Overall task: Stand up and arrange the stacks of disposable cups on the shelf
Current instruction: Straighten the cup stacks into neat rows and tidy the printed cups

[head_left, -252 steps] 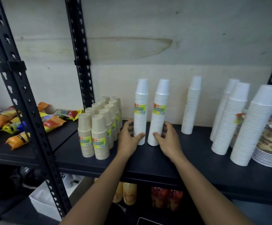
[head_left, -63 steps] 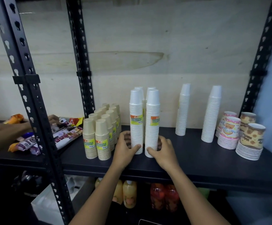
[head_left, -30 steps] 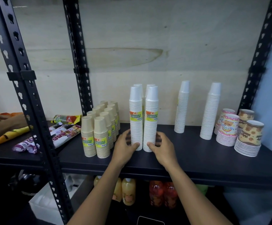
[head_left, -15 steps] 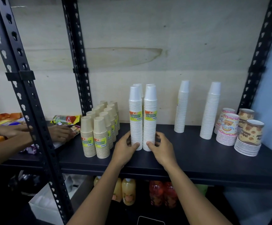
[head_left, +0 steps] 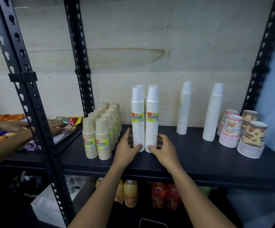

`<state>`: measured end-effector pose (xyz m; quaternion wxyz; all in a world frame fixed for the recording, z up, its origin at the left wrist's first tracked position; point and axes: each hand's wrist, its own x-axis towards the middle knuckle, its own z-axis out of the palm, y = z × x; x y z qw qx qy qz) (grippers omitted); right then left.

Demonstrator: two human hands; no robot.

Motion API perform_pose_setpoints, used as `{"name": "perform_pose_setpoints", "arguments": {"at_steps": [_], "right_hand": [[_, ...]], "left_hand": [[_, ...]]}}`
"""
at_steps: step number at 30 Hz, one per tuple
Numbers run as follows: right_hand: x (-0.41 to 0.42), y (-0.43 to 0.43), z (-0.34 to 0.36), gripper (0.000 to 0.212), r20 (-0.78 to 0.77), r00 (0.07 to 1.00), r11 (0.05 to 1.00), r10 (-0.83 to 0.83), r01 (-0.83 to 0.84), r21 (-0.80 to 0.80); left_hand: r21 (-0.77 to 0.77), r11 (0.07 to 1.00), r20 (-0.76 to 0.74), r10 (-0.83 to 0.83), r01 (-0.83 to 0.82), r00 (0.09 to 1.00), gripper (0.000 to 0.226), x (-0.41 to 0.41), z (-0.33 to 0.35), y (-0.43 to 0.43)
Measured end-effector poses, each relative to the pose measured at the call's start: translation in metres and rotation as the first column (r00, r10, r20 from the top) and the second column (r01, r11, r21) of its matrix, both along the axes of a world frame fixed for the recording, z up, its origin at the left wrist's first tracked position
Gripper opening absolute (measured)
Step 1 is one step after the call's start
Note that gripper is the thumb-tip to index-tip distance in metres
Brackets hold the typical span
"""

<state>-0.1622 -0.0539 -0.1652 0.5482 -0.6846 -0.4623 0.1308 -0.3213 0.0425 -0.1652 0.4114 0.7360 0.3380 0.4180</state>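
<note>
Two tall white cup stacks with yellow labels stand side by side on the black shelf (head_left: pixel 191 155): the left white stack (head_left: pixel 137 122) and the right white stack (head_left: pixel 152 122), with two more white stacks partly hidden right behind them. My left hand (head_left: pixel 126 148) cups the base of the left stack, thumb touching it. My right hand (head_left: pixel 163 148) cups the base of the right stack. Two more white stacks, one (head_left: pixel 184 109) and another (head_left: pixel 213 112), stand apart to the right. Short beige cup stacks (head_left: pixel 103 129) stand in two rows at the left.
Patterned cups on plate piles (head_left: pixel 250 137) sit at the far right. Black uprights (head_left: pixel 26 89) divide the shelving. Another person's hands (head_left: pixel 54 125) handle snack packets (head_left: pixel 67 120) on the left shelf. Juice bottles (head_left: pixel 130 193) stand on the shelf below.
Compared with 8.4 s ago, two white stacks now stand behind the front pair and the white stacks at right are fewer. In the last second my hands barely moved; the other person's hands shifted.
</note>
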Motion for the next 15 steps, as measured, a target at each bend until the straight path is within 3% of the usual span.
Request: {"name": "perform_pose_setpoints", "arguments": {"at_steps": [3, 8, 11, 15], "right_hand": [[0.004, -0.007, 0.003, 0.071, -0.031, 0.999, 1.0, 0.006, -0.006, 0.005], [0.019, -0.037, 0.022, 0.066, -0.069, 0.998, 0.999, 0.009, -0.007, 0.04], [0.037, -0.06, 0.043, 0.054, -0.031, 0.998, 0.993, -0.047, 0.05, 0.105], [0.063, -0.084, 0.074, 0.05, 0.035, 0.991, 0.978, -0.126, 0.119, 0.171]], "left_hand": [[0.028, 0.989, 0.065, 0.146, -0.149, 0.987, 0.088, 0.0, 0.004, -0.009], [0.196, 0.922, 0.271, 0.276, -0.334, 0.922, 0.042, 0.0, 0.033, -0.034], [0.316, 0.892, 0.342, 0.211, -0.324, 0.916, 0.029, 0.009, 0.07, -0.054], [0.468, 0.857, 0.341, 0.049, -0.214, 0.939, 0.032, 0.044, 0.111, -0.081]]}}
